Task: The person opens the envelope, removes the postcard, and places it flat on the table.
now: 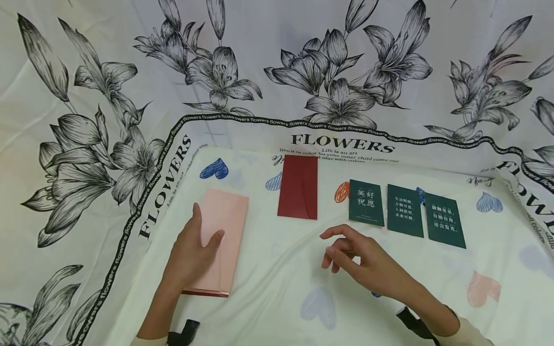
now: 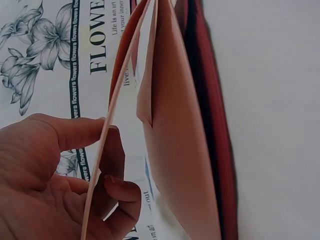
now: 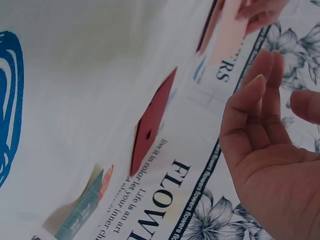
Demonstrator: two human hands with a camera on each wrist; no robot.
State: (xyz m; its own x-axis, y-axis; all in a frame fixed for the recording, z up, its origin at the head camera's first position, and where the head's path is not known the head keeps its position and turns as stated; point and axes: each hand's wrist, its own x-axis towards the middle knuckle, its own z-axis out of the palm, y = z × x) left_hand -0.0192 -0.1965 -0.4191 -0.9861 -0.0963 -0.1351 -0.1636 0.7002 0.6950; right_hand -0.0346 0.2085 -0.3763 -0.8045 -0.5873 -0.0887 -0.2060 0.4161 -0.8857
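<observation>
Left hand (image 1: 190,257) pinched a pink envelope (image 1: 229,214); right hand (image 1: 370,262), loosely curled, empty, hung at its three o'clock. Edge-only grip risked shedding the red layer (image 2: 221,125) beneath.

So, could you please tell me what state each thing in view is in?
Pink envelope: held between thumb and fingers
Left hand: gripping that envelope
Right hand: holding nothing, fingers loosely bent
Lone red envelope: lying down, unheld
Three green cards: lying printed side up, unstacked
Cloth: creased
</observation>
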